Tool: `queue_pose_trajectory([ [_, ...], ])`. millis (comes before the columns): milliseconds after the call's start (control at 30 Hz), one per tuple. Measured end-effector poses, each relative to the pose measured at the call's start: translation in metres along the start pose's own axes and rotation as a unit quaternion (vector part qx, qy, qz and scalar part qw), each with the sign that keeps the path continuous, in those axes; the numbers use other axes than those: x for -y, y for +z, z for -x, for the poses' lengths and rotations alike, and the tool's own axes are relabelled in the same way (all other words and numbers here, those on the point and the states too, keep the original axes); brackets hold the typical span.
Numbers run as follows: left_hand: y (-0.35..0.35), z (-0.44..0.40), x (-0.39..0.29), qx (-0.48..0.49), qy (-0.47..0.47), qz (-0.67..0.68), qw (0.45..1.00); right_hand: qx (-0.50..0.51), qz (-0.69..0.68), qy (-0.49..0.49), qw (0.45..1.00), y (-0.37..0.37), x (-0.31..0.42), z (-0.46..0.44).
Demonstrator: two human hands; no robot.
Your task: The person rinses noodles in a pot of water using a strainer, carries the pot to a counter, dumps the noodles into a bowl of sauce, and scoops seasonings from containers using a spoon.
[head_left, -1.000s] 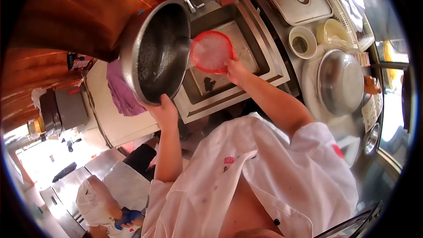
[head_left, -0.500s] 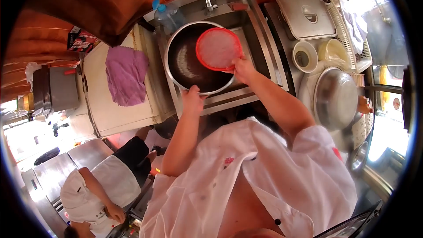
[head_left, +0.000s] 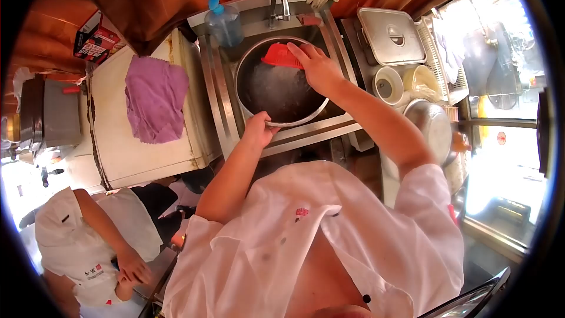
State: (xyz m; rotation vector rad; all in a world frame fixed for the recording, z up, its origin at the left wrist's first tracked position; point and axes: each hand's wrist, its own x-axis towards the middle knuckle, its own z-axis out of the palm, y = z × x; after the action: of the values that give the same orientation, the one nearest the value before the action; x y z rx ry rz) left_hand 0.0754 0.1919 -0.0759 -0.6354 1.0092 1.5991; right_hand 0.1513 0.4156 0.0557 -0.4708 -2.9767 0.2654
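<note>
A wide round steel basin (head_left: 325, 108) rests in the sink, its inside dark with a pale, cloudy liquid. My left hand (head_left: 259, 129) grips the basin's near rim, with the fingers curled under or behind it. Over the far part of the basin, my right hand (head_left: 318, 70) holds a red plastic bowl (head_left: 281, 56) by its side. The bowl is tipped steeply, with its ribbed outside partly showing, and whitish stuff lies below it in the basin. My right fingertips cover part of the bowl.
A tap (head_left: 280, 7) and a blue-topped bottle (head_left: 224, 26) stand behind the basin. On the left counter lies a purple cloth (head_left: 155, 100). To the right are a lidded steel pan (head_left: 391, 35), a white tub (head_left: 388, 85) and a large steel bowl (head_left: 429, 129). A co-worker (head_left: 100, 229) is at lower left.
The red bowl has gone from nearly level, filled with whitish contents, to tipped over the basin. My left hand stays at the rim. The view has shifted slightly.
</note>
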Motion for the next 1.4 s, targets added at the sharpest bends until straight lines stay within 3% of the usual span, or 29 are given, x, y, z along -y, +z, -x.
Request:
queue_pose_trajectory([
  [100, -0.019, -0.015, 0.001, 0.01, -0.014, -0.013, 1.0, -0.021, 0.018, -0.083, 0.996, -0.022, 0.008, 0.002],
  [200, -0.036, -0.032, -0.002, 0.017, -0.025, -0.031, 0.999, -0.111, -0.023, -0.085, 0.99, -0.022, 0.013, 0.008],
  [400, -0.049, -0.053, -0.015, 0.059, -0.018, -0.071, 0.996, -0.262, -0.121, 0.009, 0.957, -0.001, 0.038, 0.018],
  [500, -0.044, -0.043, -0.022, 0.062, -0.023, -0.065, 0.996, -0.279, -0.237, 0.051, 0.929, -0.02, 0.046, 0.021],
  [533, -0.04, -0.039, -0.023, 0.059, -0.022, -0.06, 0.996, -0.263, -0.267, 0.093, 0.923, -0.022, 0.044, 0.021],
  [667, -0.033, -0.037, -0.016, 0.052, -0.012, -0.028, 0.998, -0.243, -0.108, -0.005, 0.964, -0.027, 0.026, 0.013],
  [900, -0.017, -0.032, 0.009, 0.007, 0.043, -0.016, 0.999, -0.239, -0.191, -0.047, 0.951, 0.013, -0.011, 0.002],
  [1000, -0.028, -0.05, 0.03, 0.018, 0.046, 0.0, 0.999, -0.175, -0.194, -0.09, 0.961, 0.025, -0.025, 0.007],
  [1100, -0.012, -0.039, 0.047, 0.016, 0.083, 0.059, 0.995, -0.229, -0.194, -0.094, 0.949, 0.033, -0.052, 0.003],
  [1133, -0.004, -0.028, 0.048, -0.016, 0.076, 0.059, 0.995, -0.183, -0.176, -0.134, 0.958, 0.035, -0.064, 0.002],
  [1233, -0.021, -0.038, 0.059, -0.09, 0.083, 0.022, 0.992, -0.147, -0.246, -0.101, 0.953, 0.031, -0.101, -0.006],
  [1367, -0.026, -0.011, 0.061, -0.098, 0.109, 0.067, 0.987, -0.022, -0.319, 0.106, 0.942, 0.047, -0.155, -0.047],
  [1400, -0.032, -0.009, 0.061, -0.114, 0.113, 0.045, 0.986, 0.02, -0.327, 0.09, 0.941, 0.054, -0.165, -0.063],
])
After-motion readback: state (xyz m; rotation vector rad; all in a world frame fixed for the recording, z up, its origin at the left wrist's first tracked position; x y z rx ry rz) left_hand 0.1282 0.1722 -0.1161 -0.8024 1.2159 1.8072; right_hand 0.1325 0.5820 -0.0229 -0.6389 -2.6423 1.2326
